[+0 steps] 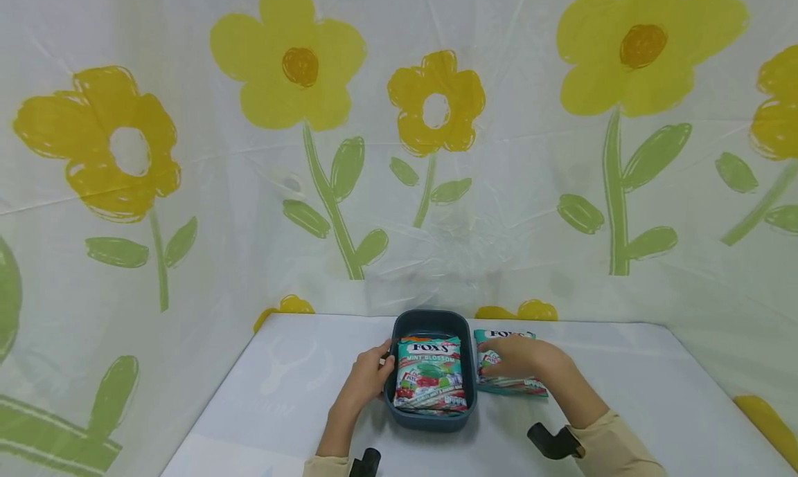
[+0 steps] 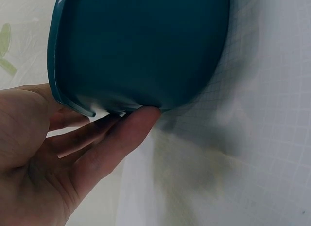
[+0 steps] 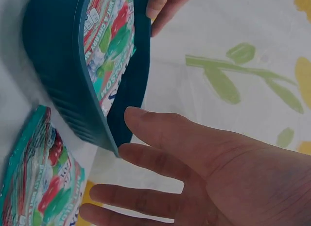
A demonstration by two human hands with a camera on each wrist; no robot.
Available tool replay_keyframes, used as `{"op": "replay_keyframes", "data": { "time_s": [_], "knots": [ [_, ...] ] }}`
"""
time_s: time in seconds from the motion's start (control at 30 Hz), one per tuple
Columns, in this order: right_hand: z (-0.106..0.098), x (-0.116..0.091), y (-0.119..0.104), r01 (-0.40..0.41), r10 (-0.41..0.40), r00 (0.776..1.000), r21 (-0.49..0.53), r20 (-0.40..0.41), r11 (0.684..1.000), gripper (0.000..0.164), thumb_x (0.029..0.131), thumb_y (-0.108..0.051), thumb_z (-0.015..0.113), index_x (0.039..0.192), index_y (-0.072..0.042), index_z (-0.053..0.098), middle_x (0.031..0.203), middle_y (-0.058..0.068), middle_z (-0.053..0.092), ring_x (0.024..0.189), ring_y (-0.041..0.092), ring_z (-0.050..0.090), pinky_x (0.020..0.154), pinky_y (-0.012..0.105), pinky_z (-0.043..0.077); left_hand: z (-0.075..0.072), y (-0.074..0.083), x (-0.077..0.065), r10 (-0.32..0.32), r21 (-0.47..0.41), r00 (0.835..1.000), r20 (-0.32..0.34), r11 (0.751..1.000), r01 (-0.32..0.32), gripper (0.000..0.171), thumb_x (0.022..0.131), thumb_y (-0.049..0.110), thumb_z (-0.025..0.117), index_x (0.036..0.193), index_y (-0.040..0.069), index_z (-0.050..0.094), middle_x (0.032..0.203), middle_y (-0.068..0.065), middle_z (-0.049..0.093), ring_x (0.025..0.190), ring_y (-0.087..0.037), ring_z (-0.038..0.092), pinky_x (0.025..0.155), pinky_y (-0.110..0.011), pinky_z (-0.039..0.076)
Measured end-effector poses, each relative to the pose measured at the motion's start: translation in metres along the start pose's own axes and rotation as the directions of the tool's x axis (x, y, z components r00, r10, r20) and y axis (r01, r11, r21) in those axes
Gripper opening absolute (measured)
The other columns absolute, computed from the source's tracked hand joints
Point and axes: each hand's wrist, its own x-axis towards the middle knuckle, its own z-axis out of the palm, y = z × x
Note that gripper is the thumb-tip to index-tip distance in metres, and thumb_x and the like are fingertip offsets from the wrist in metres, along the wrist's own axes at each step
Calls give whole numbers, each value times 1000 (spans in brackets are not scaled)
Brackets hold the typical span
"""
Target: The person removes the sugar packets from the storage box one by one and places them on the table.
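Observation:
A dark teal container [image 1: 430, 423] sits on the table, with a green bag of Fox's candy [image 1: 430, 376] lying face up inside. My left hand [image 1: 368, 374] holds the container by its left rim; in the left wrist view, its fingers [image 2: 119, 143] lie against the outer wall. A second Fox's candy bag [image 1: 508, 388] lies flat to the right of the container. Over that bag in the head view is my right hand [image 1: 520, 358], partly covering it. The right wrist view shows its fingers [image 3: 146, 199] spread, with nothing between them.
A bit of orange [image 1: 414, 338] peeks out behind the bag in the container. White sheeting with yellow flowers [image 1: 436, 110] surrounds the white table [image 1: 280, 394] at the back and sides. Black curved pieces [image 1: 551, 441] are worn near both wrists.

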Motion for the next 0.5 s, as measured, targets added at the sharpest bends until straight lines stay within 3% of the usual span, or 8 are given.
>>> {"op": "replay_keyframes", "data": {
  "time_s": [0.2,0.5],
  "knots": [
    [4,5,-13,25,-26,999,22,20,999,49,89,-31,71,131,-10,61,135,12,61,128,34,53,107,61,41,-1,-1,0,-4,-6,1000,-1,1000,4,49,102,16,50,145,-5,42,123,-22,63,84,-18,66,44,-23,51],
    [3,10,-31,47,-47,998,-6,36,999,46,89,-32,71,130,-14,62,134,11,62,127,36,53,104,64,41,0,0,1,-1,13,1000,-4,1000,1,48,101,16,51,144,-5,43,123,-22,64,85,-17,65,48,-21,52]
  ]
}}
